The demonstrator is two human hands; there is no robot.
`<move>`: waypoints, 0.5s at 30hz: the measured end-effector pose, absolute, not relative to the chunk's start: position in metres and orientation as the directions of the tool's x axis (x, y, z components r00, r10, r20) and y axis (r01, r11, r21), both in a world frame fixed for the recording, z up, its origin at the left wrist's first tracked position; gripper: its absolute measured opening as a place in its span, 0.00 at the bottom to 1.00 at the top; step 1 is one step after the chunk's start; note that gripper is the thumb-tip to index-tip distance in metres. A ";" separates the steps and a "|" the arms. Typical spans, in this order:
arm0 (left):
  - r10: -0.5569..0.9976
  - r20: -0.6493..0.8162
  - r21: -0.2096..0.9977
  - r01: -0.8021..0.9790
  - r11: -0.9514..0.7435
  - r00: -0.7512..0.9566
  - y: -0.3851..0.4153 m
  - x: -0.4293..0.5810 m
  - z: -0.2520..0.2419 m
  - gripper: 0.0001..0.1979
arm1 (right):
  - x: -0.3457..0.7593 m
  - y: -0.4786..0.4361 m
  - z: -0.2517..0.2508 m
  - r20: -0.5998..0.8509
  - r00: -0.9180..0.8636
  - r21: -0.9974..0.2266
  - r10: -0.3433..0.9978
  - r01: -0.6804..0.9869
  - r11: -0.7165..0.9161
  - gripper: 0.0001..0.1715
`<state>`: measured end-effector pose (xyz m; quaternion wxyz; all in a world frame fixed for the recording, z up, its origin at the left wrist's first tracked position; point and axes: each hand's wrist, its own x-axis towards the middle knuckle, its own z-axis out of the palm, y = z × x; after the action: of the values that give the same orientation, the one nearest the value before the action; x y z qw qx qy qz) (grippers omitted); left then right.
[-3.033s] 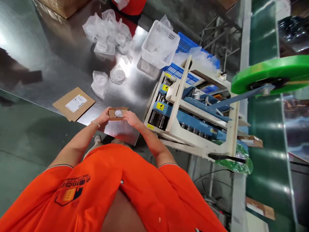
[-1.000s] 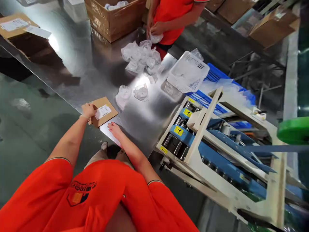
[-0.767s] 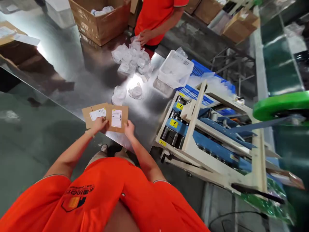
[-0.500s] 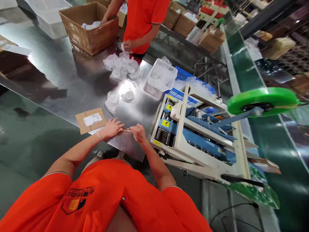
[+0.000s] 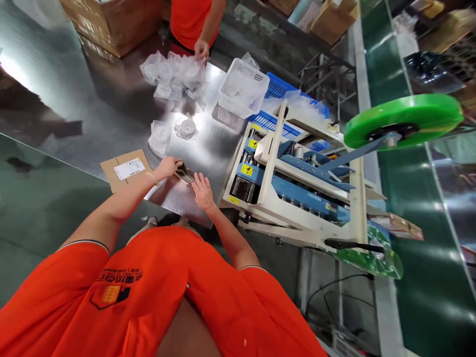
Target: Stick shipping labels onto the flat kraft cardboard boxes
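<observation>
Locating the work area first: a stainless-steel counter [image 5: 208, 163] spans the view, with a cream-framed carton machine [image 5: 293, 186] with blue guides at 3 o'clock from the hands and a green conveyor belt [image 5: 420, 238] beyond it. A green tape reel [image 5: 401, 121] is mounted at 2 o'clock. A cardboard box [image 5: 111, 25] stands on the counter at 11 o'clock. At 12 o'clock, a co-worker's hand [image 5: 202, 49] is at the far edge of a heap of clear bagged parts [image 5: 173, 74]. A white plastic basket [image 5: 243, 88] sits tilted at 1 o'clock, just beside a blue crate [image 5: 277, 89]. Two loose bagged parts [image 5: 159, 138] lie nearer the hands, and a kraft mailer [image 5: 124, 171] with a white label lies flat at 9 o'clock.

The item in hand is a small folded kraft card [image 5: 185, 176], located at the near edge of the counter. The left grip [image 5: 168, 167] is clamped on its 9 o'clock end. The right grip [image 5: 203, 192] is apart, fingers spread, just beside the card at 5 o'clock.

Handling assessment: the card is likely light and fairly stiff, but may flex along its folds. Hold it by the outer edges. Laid flat, it may slide on the polished steel.
</observation>
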<state>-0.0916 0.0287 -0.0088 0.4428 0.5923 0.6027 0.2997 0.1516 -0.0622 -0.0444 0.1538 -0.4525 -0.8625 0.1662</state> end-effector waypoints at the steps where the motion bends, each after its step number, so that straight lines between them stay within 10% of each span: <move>1: 0.978 -0.187 0.835 0.539 0.111 0.088 0.033 -0.082 -0.006 0.13 | 0.150 -0.064 -0.043 0.117 -0.567 -0.433 0.815 0.710 0.556 0.26; 10: 0.936 -0.095 0.444 0.856 -0.264 0.339 0.039 -0.004 0.019 0.14 | 0.109 -0.069 0.004 -0.274 -0.335 -0.163 0.902 0.940 0.300 0.19; 15: 0.870 -0.236 0.177 0.899 -0.400 0.434 0.025 0.003 0.026 0.19 | 0.102 -0.042 0.005 -0.404 -0.506 -0.277 0.762 0.861 0.425 0.13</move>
<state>0.0030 0.0254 0.0265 0.1395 0.8351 0.5295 -0.0529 0.1019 -0.0425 0.0045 -0.1090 -0.4848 -0.8371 0.2288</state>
